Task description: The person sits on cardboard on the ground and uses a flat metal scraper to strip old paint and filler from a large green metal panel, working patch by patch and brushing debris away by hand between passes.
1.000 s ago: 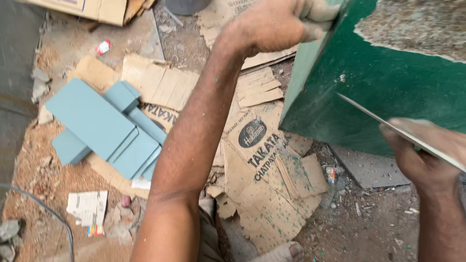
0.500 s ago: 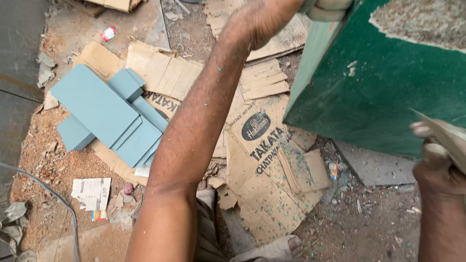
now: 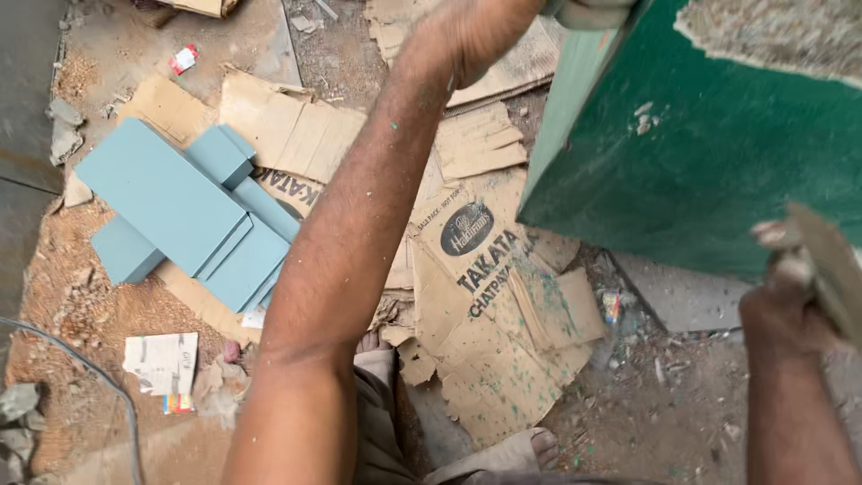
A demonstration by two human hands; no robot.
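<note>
A big green-painted panel (image 3: 709,171) fills the upper right of the view, tilted, its lighter edge facing left and a rough grey patch showing at its top corner. Flattened brown cardboard sheets (image 3: 485,296), speckled with green paint, cover the dusty ground beneath it and spread from the top middle down toward the lower centre. To the left lies a stack of pale blue-grey painted blocks (image 3: 180,211), a long flat board on top with shorter pieces beside and under it, resting partly on the cardboard and well apart from the panel. The left hand (image 3: 476,31) reaches up across the middle of the view, its arm flecked with green, and grips the top left corner of the panel; the fingers are cut off by the upper edge, so how tightly they close cannot be told beyond that they hold on there. The right hand (image 3: 786,301) sits at the lower right, closed around a thin flat blade-like tool (image 3: 831,265), blurred, held just beside the panel's lower face. A sandalled foot (image 3: 530,449) shows at the bottom, and a printed paper scrap (image 3: 162,364) lies near the lower left, with a small red and white wrapper (image 3: 184,59) near the top left.
</note>
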